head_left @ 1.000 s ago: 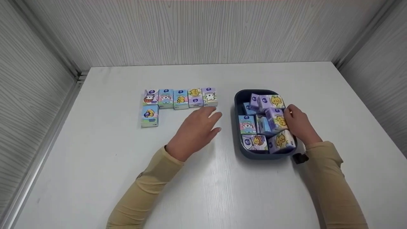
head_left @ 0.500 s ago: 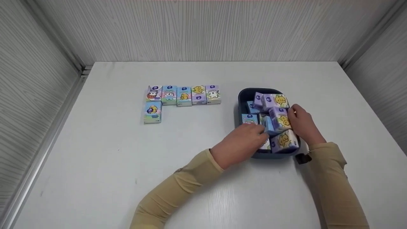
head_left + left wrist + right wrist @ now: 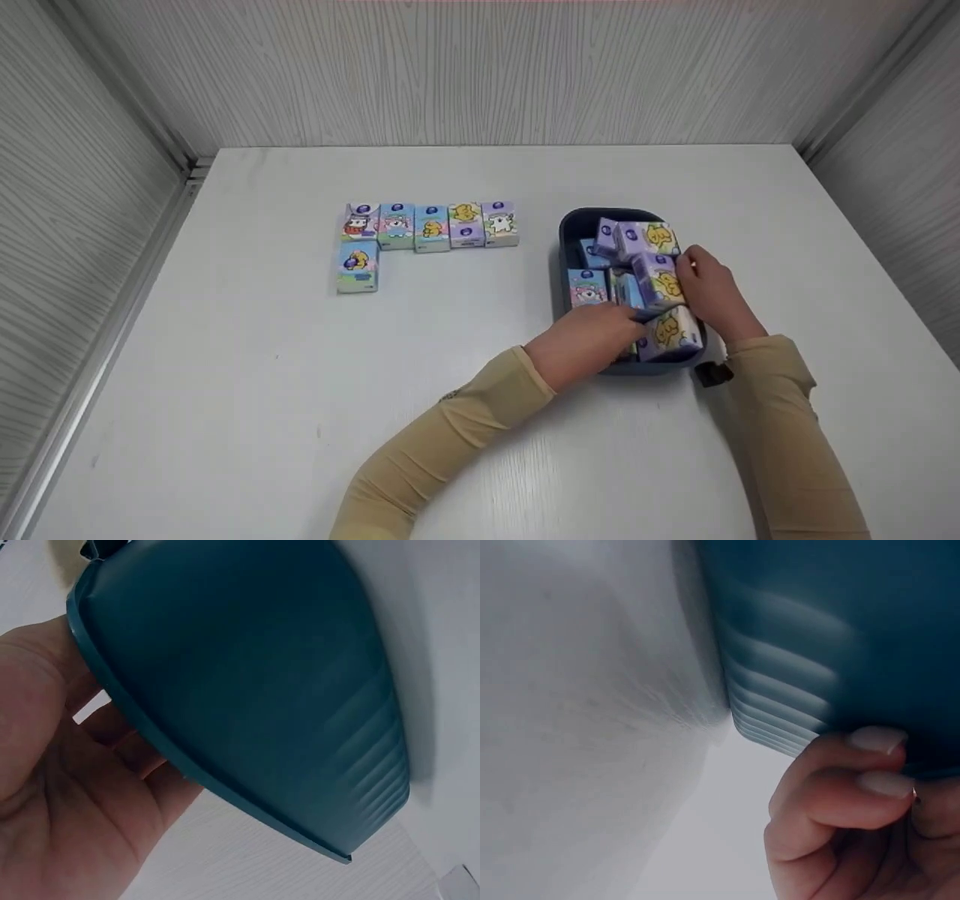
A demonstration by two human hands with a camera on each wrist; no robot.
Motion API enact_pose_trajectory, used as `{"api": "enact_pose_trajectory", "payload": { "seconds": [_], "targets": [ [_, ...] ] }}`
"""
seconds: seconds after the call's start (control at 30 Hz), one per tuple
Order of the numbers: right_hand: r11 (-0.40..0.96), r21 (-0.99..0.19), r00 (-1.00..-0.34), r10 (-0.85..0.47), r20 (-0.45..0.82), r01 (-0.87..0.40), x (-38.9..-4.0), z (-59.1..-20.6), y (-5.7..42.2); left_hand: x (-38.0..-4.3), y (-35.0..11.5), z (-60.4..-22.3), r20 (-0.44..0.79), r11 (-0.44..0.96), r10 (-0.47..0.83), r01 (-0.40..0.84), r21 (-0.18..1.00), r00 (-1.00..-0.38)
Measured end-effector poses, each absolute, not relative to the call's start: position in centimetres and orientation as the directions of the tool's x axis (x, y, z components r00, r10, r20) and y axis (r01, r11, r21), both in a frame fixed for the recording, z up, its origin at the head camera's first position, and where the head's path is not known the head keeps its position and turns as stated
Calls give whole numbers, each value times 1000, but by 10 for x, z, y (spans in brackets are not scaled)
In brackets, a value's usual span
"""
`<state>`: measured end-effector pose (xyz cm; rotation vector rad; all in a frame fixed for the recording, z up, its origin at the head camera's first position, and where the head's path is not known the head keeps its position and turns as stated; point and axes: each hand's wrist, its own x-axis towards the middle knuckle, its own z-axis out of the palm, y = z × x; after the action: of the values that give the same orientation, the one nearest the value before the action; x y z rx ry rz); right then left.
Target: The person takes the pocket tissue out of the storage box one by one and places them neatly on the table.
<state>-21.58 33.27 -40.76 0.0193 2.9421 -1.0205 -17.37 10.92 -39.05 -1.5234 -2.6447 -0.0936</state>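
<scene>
A dark blue plastic bin (image 3: 564,259) holds several small cartoon-printed boxes, some purple (image 3: 658,280), some light blue (image 3: 587,287). My left hand (image 3: 585,341) reaches over the bin's near left side, its fingers down among the boxes. In the left wrist view the fingers of the left hand (image 3: 82,765) pass behind the bin's rim (image 3: 187,769); I cannot tell whether they pinch a box. My right hand (image 3: 716,292) grips the bin's right rim. From the right wrist, the curled fingers of that hand (image 3: 840,799) lie against the ribbed outer wall (image 3: 780,682).
On the white table (image 3: 300,390), left of the bin, several similar boxes form a row (image 3: 432,229), with one more box (image 3: 358,266) below its left end. Wood-grain panels (image 3: 480,75) close off the back and both sides.
My left hand has moved right, from beside the row of boxes into the bin, and shifted slightly further right since. The right hand stays on the rim.
</scene>
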Motion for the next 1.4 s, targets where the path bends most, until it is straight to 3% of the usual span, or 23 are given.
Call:
{"api": "enact_pose_trajectory", "payload": {
  "seconds": [0.23, 0.7, 1.4],
  "targets": [
    [783, -621, -998, 6, -55, 39, -217, -408, 333, -178, 109, -394, 76, 564, 810, 808, 171, -581],
    [782, -623, -1000, -6, -24, 10, -218, -410, 334, -185, 111, -396, 42, 672, 716, 705, 227, -696],
    [786, -618, -1000, -1, -17, 9, -218, -410, 334, -191, 108, -392, 89, 612, 764, 761, 215, -640]
  ]
}}
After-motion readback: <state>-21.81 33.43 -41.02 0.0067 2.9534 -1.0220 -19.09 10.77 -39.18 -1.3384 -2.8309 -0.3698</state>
